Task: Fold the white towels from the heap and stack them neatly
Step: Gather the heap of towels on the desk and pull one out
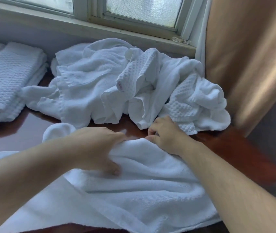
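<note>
The folded stack (7, 78) runs off the left edge; fingertips of the left hand (98, 145) are buried in the towel (142, 182).

Glossy red-brown table (231, 148); frosted window (142, 9) behind; tan curtain (251, 64) right.

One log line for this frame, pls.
left hand: grips towel far edge | right hand: pinches same edge | heap: behind, unfolded | stack: left on table

Both hands grip far edge of towel (134, 182) on tabletop (226, 148): left hand (98, 147), right hand (166, 133). Heap (117, 81) behind, folded stack (7, 78) left.
</note>
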Action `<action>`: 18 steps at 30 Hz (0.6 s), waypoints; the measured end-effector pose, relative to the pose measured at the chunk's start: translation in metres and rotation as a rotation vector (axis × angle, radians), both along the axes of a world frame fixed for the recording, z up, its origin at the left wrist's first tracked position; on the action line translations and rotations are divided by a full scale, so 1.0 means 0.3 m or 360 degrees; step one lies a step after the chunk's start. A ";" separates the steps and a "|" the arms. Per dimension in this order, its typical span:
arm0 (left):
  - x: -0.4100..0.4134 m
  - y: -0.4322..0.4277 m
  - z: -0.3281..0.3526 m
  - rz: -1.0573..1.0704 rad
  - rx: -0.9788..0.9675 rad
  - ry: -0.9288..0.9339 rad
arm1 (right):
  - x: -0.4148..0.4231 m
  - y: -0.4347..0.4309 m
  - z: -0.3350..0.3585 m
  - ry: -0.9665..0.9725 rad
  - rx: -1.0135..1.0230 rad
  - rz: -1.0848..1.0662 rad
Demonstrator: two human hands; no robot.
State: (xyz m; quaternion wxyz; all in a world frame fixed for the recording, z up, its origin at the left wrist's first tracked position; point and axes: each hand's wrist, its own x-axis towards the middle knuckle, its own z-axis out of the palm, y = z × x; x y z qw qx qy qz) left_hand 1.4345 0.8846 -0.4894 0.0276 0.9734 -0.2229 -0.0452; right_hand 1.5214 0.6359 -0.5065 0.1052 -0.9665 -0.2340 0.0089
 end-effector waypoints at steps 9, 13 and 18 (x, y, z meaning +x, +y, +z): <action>0.035 -0.052 -0.016 -0.0251 -0.0325 0.0027 | -0.045 0.046 0.030 -0.0523 0.0134 -0.0542; 0.022 -0.102 -0.045 -0.0179 -0.0120 -0.0106 | -0.158 -0.003 0.021 -0.0112 -0.0054 -0.0646; 0.095 -0.067 -0.058 0.0088 0.0227 -0.0045 | -0.231 -0.039 0.026 0.0122 -0.0356 -0.0760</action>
